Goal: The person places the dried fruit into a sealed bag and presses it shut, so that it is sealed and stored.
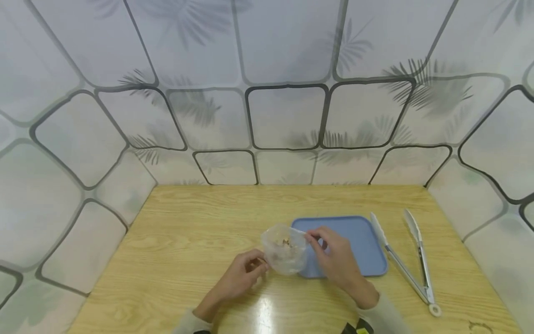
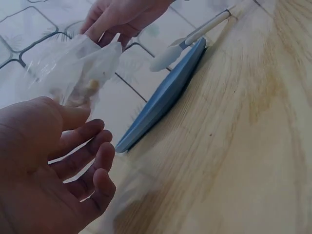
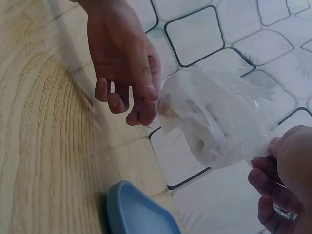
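Observation:
A clear plastic bag (image 1: 285, 250) with some small brownish pieces inside is held up over the table, partly in front of the blue tray (image 1: 359, 241). My right hand (image 1: 338, 257) pinches the bag's right edge between thumb and finger. On the opposite side, my left hand (image 1: 242, 276) has its thumb and forefinger at the bag's lower left edge, seemingly pinching it. The left hand's other fingers (image 2: 100, 185) curve loosely away from the plastic. What the pieces in the bag (image 3: 209, 122) are, I cannot tell through the cloudy film.
Metal tongs (image 1: 421, 269) with pale tips lie spread on the table right of the tray. The light wooden table (image 1: 187, 222) meets patterned walls (image 1: 288, 116) at the back and on both sides. A small dark curved mark (image 1: 479, 326) shows near the front right.

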{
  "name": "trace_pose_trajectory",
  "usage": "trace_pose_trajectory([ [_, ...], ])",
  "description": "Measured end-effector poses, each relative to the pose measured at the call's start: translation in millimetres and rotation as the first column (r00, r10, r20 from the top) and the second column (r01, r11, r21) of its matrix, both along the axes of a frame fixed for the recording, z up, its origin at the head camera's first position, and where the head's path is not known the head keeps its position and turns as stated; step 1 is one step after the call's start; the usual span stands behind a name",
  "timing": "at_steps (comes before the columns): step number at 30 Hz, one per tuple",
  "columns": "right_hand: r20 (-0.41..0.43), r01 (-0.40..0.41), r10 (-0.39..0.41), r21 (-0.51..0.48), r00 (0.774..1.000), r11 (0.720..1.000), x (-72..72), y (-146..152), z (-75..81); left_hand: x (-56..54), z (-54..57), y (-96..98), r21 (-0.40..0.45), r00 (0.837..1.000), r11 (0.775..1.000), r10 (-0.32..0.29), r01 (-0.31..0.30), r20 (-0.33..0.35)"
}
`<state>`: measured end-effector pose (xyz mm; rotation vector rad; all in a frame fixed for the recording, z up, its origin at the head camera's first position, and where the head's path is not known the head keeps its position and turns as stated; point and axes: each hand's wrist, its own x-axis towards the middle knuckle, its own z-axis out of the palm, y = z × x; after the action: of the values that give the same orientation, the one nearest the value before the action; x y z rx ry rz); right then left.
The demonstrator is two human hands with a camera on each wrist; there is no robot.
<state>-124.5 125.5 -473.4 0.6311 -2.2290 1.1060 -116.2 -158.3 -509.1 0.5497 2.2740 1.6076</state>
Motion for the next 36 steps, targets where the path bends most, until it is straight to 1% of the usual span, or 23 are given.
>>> trace_pose_trajectory([
  [3, -0.018, 0.003, -0.003, -0.012, 1.0, 1.0, 1.1, 1, 1.8, 0.3, 1.6, 0.9, 0.014, 1.0, 1.0, 0.02, -0.02, -0.002],
  [6, -0.018, 0.005, -0.005, -0.016, 1.0, 1.0, 1.9, 4, 1.2, 0.4, 1.7, 0.7, 0.014, 0.999, 1.0, 0.025, -0.025, -0.037],
  [12, 0.004, -0.018, 0.018, -0.011, 1.0, 1.0, 3.6, 8, -7.3, 2.6, -3.0, 2.7, 0.026, 0.995, 0.999, 0.048, -0.046, -0.092],
  [15, 0.0, -0.04, 0.04, -0.012, 0.999, 0.999, 4.2, 10, -11.6, 3.5, -6.4, 4.4, 0.035, 0.987, 0.996, 0.087, -0.083, -0.133],
  [18, -0.011, -0.053, 0.053, -0.011, 0.999, 0.999, 4.2, 10, -14.6, 3.0, -9.4, 5.5, 0.052, 0.974, 0.99, 0.139, -0.132, -0.181],
  [20, -0.012, -0.055, 0.055, -0.012, 0.998, 0.998, 4.1, 11, -16.3, 2.2, -11.3, 5.7, 0.061, 0.965, 0.987, 0.16, -0.15, -0.209],
  [24, 0.005, -0.055, 0.055, -0.015, 0.998, 0.998, 3.9, 11, -19.2, 2.7, -12.9, 5.6, 0.088, 0.952, 0.986, 0.16, -0.141, -0.262],
  [26, 0.011, -0.051, 0.051, -0.013, 0.999, 0.999, 4.0, 12, -19.8, 2.7, -14.6, 5.0, 0.095, 0.937, 0.987, 0.151, -0.127, -0.315],
  [29, 0.01, -0.036, 0.036, -0.009, 0.999, 0.999, 3.6, 14, -19.2, 1.8, -18.0, 4.1, 0.093, 0.902, 0.99, 0.137, -0.108, -0.41],
  [30, 0.003, -0.029, 0.029, -0.009, 1.0, 1.0, 3.2, 14, -18.6, 1.4, -19.0, 3.8, 0.094, 0.893, 0.991, 0.128, -0.096, -0.431],
  [31, -0.006, -0.024, 0.024, -0.008, 1.0, 1.0, 2.4, 15, -17.8, 1.0, -19.8, 3.2, 0.094, 0.888, 0.992, 0.118, -0.085, -0.444],
  [32, -0.019, -0.019, 0.019, -0.009, 1.0, 1.0, 1.5, 15, -16.9, 0.6, -20.4, 2.7, 0.095, 0.89, 0.993, 0.107, -0.073, -0.444],
  [33, -0.036, -0.015, 0.014, -0.013, 0.999, 1.0, 0.3, 15, -15.5, 0.3, -21.3, 2.0, 0.095, 0.894, 0.994, 0.095, -0.059, -0.437],
  [36, -0.098, -0.01, 0.006, -0.036, 0.995, 0.999, -3.5, 16, -9.6, -0.1, -23.5, -0.4, 0.114, 0.927, 0.993, 0.059, -0.017, -0.371],
])
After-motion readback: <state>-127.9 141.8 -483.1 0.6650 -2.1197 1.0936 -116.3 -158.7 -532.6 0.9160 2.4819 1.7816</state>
